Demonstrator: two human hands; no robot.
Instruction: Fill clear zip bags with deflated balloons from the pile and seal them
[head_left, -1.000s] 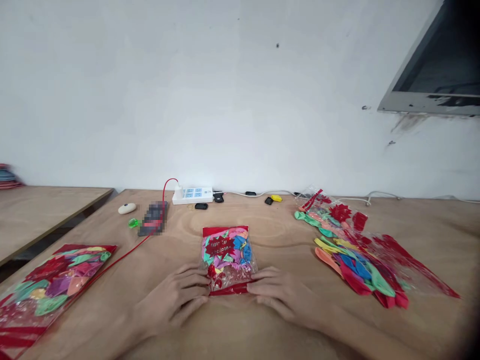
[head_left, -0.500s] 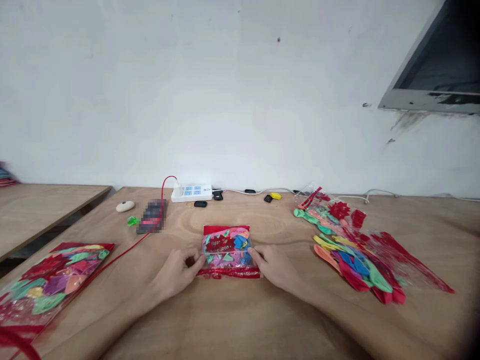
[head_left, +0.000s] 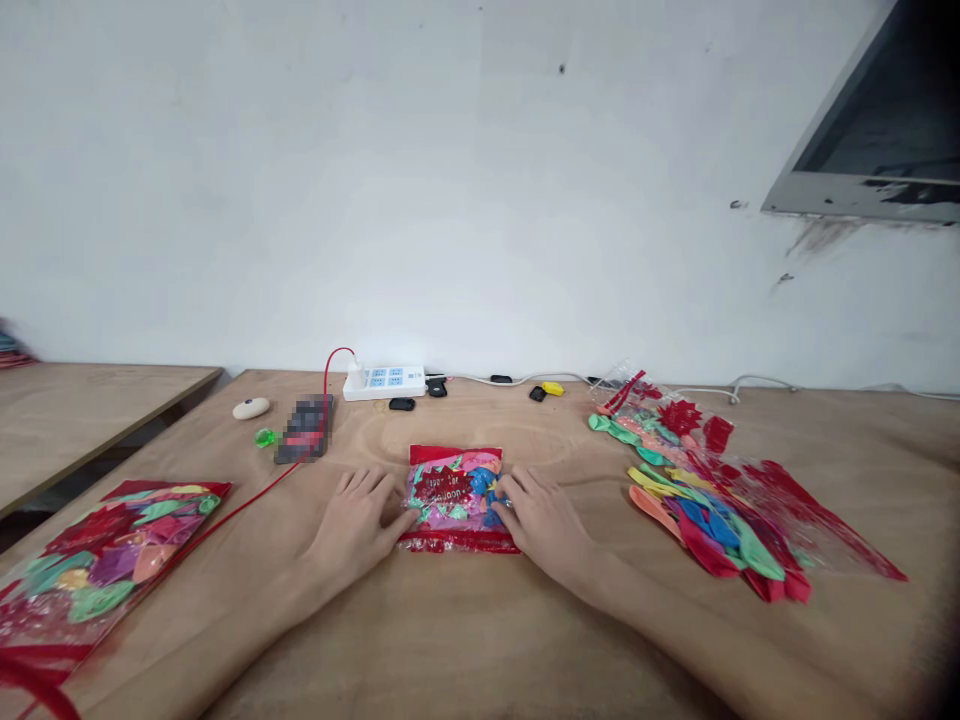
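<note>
Small clear balloon bag (head_left: 456,497), red-trimmed, filled with mixed-colour balloons and bearing a red label: lies flat on the wooden table (head_left: 480,640), centre, just ahead of the person. Left hand (head_left: 358,520): palm down, fingers spread flat, fingertips touching the bag's left edge, nothing gripped. Right hand (head_left: 538,518): palm down, fingers extended and resting on the bag's right side, likewise gripping nothing. Larger filled balloon bag (head_left: 97,560): flat at the table's near left corner. Loose pile of balloons (head_left: 712,525) with crumpled red-and-clear wrappers: on the right, well apart from the hands. White power strip (head_left: 384,382): at the far edge against the wall, with a red cable (head_left: 247,505) running from it toward the left bag. Small white oval object (head_left: 250,408) and green item (head_left: 264,437): far left, near a blurred dark device.
</note>
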